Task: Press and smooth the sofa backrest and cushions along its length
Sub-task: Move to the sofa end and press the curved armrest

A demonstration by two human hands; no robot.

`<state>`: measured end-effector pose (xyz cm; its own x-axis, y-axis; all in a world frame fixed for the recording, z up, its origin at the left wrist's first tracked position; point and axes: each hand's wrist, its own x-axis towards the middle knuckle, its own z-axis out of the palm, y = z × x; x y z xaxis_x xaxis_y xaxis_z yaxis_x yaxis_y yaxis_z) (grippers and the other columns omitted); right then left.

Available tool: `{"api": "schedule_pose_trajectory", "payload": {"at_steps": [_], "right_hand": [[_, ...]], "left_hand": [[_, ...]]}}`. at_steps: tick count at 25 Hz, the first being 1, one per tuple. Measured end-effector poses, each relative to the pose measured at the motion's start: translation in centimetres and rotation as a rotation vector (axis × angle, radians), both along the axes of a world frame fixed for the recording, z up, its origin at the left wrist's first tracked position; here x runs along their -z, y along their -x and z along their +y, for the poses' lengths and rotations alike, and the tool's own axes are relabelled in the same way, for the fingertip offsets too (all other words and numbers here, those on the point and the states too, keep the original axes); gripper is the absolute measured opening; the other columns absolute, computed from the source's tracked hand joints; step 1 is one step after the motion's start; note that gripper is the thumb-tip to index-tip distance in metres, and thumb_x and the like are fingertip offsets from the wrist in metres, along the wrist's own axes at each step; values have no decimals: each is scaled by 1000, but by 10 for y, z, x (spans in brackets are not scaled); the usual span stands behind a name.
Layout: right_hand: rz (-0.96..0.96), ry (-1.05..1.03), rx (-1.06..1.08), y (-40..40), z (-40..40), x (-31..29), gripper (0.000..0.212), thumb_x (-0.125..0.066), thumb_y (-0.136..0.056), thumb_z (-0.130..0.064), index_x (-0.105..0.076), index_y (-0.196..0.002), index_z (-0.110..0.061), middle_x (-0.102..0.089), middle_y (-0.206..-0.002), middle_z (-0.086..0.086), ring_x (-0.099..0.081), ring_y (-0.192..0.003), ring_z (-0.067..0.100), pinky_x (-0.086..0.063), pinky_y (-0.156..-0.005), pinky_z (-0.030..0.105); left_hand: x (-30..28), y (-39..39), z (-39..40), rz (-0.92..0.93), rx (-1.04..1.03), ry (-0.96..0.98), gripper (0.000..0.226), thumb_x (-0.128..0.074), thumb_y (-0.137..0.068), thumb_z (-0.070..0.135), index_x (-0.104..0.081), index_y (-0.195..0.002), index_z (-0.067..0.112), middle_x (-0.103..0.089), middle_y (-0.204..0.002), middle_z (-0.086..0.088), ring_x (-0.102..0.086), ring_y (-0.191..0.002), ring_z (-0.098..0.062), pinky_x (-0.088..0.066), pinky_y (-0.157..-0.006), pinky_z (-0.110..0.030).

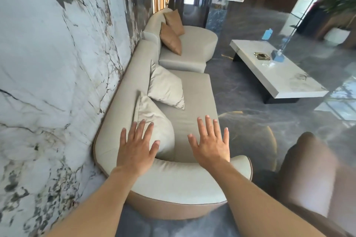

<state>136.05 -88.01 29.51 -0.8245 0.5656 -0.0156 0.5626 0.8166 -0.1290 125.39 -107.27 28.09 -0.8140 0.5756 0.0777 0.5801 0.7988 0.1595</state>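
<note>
The long pale sofa (192, 98) is being seen from its near end, set along a marble wall (48, 63) on the left. Its backrest (123, 102) is running beside that wall, and its rounded armrest (183, 179) is lying closest to the camera.

Both hands are being held out flat, palms down, with nothing being gripped. The left hand (135, 148) is being spread over the near corner, where the backrest meets the armrest. Its fingers (148, 130) are being stretched wide and loose, and their tips are lying over the edge of the nearest pale cushion (154, 119). Whether the cushion is being pressed cannot be told. The right hand (211, 144) is being held open too, above the seat and the inner edge of the armrest. Its fingers (208, 127) are being fanned out, and it cannot be told if the seat is being touched.

A second pale cushion (165, 86) is being leaned against the backrest just past the first one. Farther along, two brown cushions (171, 34) are being propped on the far part of the sofa.

A low white table (285, 80) is being seen well apart on the right, on the shiny dark floor (250, 125). A blue tissue box (277, 55) and a small dish (262, 56) are being carried on it. A brown chair (312, 175) is being seen near the right forearm.
</note>
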Motion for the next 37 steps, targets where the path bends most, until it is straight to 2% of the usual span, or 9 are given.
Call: {"api": "schedule_pose_trajectory", "payload": {"at_steps": [7,13,17,20,23,26,33,37], "right_hand": [[-113,66,-13,-56,2,89,71,1,-87,-65,14,-149,-32,20,-159,-8,22,-144,15,23,-110,46],[-219,117,-21,-93,-1,193,77,5,-82,-67,8,-151,-32,16,-160,-7,21,-145,15,21,-113,47],[-173,124,-29,-89,2,244,77,3,-84,-68,-1,-152,-31,11,-162,-7,17,-146,14,20,-113,45],[-100,99,-23,-82,2,275,73,1,-87,-67,-1,-152,-32,6,-162,-9,15,-146,13,13,-116,46],[43,2,7,-80,-2,292,70,-13,-92,-63,-20,-151,-27,-17,-161,-3,-7,-147,21,2,-116,48],[129,-60,14,-79,-2,302,66,-27,-92,-58,-36,-146,-22,-35,-154,3,-26,-143,28,-12,-114,53],[106,-112,-11,-72,8,304,66,-33,-89,-57,-40,-143,-19,-40,-151,6,-31,-140,31,-22,-110,57],[118,-125,-17,-56,19,303,66,-35,-88,-56,-40,-143,-19,-41,-150,6,-32,-139,31,-22,-109,56]], "left_hand": [[73,-43,3,-116,39,78,62,-18,-95,51,-6,-152,29,-1,-162,2,5,-148,-20,4,-119,-46],[174,-77,12,-175,70,125,64,-16,-94,55,-10,-151,28,-7,-162,0,0,-148,-22,3,-119,-47],[227,-69,22,-102,110,121,70,-15,-89,61,-21,-150,27,-15,-161,1,-8,-148,-26,1,-118,-50],[258,-54,32,-59,106,140,72,-15,-87,62,-19,-150,29,-14,-161,3,-8,-148,-26,2,-118,-53],[272,-53,34,0,94,107,67,-27,-88,57,-31,-147,26,-29,-157,1,-21,-145,-29,-8,-117,-56],[276,-52,33,25,105,95,66,-31,-87,55,-35,-145,25,-34,-154,-1,-25,-143,-30,-12,-116,-57],[275,-46,39,37,104,75,66,-35,-85,54,-40,-144,25,-37,-153,-2,-27,-143,-31,-15,-115,-58],[279,-30,49,69,105,43,65,-36,-85,53,-40,-143,25,-40,-151,-3,-30,-141,-32,-17,-114,-60]]}}
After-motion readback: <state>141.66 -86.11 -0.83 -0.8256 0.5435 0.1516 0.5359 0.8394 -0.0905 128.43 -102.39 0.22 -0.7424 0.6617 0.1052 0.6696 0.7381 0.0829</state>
